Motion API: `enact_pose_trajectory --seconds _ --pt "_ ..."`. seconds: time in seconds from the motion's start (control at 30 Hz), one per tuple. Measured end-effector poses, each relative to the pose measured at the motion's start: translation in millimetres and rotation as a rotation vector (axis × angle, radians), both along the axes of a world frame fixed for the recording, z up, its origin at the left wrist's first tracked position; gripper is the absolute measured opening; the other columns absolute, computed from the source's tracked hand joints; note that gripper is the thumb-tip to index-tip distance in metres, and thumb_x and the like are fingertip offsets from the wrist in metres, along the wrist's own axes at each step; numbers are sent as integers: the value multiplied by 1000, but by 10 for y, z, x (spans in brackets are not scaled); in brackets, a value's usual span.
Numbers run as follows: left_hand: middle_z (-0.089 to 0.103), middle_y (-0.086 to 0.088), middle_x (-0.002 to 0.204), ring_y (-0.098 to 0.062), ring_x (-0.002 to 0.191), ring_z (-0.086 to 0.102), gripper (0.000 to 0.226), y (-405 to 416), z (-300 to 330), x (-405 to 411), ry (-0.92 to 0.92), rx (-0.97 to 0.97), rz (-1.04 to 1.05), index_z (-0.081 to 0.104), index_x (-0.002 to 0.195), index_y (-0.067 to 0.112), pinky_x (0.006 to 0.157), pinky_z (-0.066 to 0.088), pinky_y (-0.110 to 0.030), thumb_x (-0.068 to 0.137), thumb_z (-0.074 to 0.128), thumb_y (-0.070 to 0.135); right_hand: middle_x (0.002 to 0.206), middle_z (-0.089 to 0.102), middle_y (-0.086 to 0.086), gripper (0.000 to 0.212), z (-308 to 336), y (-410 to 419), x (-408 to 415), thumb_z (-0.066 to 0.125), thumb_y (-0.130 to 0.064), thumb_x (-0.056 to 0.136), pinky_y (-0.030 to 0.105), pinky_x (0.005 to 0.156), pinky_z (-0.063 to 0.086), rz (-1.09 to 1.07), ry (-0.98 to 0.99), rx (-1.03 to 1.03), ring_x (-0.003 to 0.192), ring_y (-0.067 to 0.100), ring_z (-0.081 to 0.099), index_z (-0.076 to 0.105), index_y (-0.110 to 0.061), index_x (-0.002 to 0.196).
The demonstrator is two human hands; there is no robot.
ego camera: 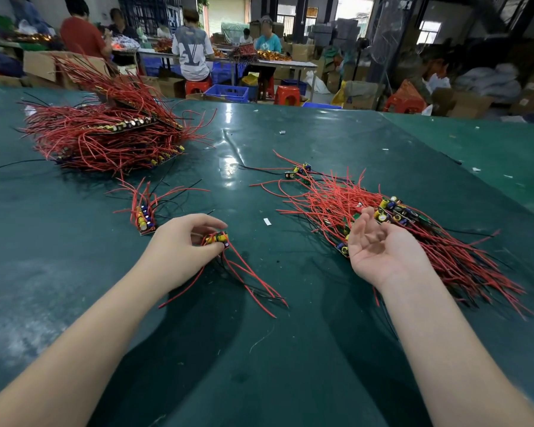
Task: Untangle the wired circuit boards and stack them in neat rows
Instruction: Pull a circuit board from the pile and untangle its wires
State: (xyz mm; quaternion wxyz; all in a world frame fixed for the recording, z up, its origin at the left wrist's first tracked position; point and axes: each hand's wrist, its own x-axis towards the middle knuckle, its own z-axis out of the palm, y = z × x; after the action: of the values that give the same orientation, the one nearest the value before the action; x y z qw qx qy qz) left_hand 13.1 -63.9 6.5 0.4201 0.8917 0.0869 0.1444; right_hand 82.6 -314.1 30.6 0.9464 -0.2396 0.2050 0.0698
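My left hand (182,246) pinches a small circuit board (219,238) with yellow and blue capacitors; its red and black wires trail toward me over the green table (259,334). My right hand (379,245) lies palm up with relaxed fingers, holding nothing, against a tangled heap of wired boards (392,223) on the right. A short neat row of boards (144,217) stands just beyond my left hand. A big stacked pile of boards with red wires (108,134) sits at the far left. A few loose boards (299,172) lie farther back in the middle.
Small white scraps (267,221) dot the table. Beyond the far edge, several people sit at other tables among cardboard boxes, blue crates (227,93) and orange stools (286,95).
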Motion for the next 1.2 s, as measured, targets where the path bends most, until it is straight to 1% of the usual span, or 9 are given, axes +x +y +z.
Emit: enact_pose_trajectory --seconds 0.1,0.2,0.33,0.43,0.57,0.7,0.8,1.07,1.2 --pt "68 19 86 15 75 59 24 -21 2 -4 -12 18 4 72 94 28 69 39 2 79 73 9 54 65 1 26 1 12 8 32 -12 103 18 40 48 23 -8 18 41 11 61 55 -5 95" --pt "70 13 88 6 78 63 24 -33 18 -9 -13 -62 -1 72 94 26 76 45 -4 80 72 7 55 66 2 22 -3 17 2 31 -14 103 18 40 48 35 -27 37 42 12 62 52 -7 102" --pt "73 -8 99 -20 89 68 22 -105 55 -42 25 -408 -59 72 98 18 89 55 -29 87 64 1 57 67 1 26 3 16 -12 35 -12 102 18 42 49 54 -63 -17 44 11 62 59 -3 96" --pt "69 -13 99 -22 91 63 27 -186 85 -68 79 -723 -175 69 106 7 95 51 -32 91 52 -8 57 65 -3 23 41 86 -53 45 -9 96 17 44 49 183 -133 -206 46 8 61 66 -6 87" --pt "72 -11 95 -16 87 68 31 -266 100 -95 110 -930 -296 67 109 3 89 54 -25 90 48 -13 66 71 1 23 25 217 -138 48 -1 94 18 49 54 467 -297 -428 53 10 66 69 -9 89" --pt "72 -10 96 -15 83 68 32 -301 69 -113 99 -879 -329 67 113 6 77 57 -20 84 61 -5 85 73 4 23 -74 305 -224 58 10 86 21 66 56 628 -547 -755 74 11 70 70 -8 96" --pt "74 -11 99 -15 85 70 37 -299 61 -111 85 -845 -322 69 104 6 72 55 -18 68 71 9 97 73 7 23 -141 364 -265 68 3 82 24 76 57 699 -610 -808 89 14 70 69 -7 102" --pt "73 -11 97 -17 90 66 25 -305 40 -112 51 -786 -351 73 95 9 87 55 -26 70 72 11 87 74 2 16 -141 426 -319 67 1 83 21 70 55 674 -704 -825 80 12 70 70 -11 94" --pt "72 -13 99 -17 86 67 33 -321 36 -108 59 -802 -335 70 101 8 79 55 -22 69 72 12 80 74 3 11 -142 430 -321 71 0 80 20 66 55 632 -687 -852 74 12 70 69 -11 84"
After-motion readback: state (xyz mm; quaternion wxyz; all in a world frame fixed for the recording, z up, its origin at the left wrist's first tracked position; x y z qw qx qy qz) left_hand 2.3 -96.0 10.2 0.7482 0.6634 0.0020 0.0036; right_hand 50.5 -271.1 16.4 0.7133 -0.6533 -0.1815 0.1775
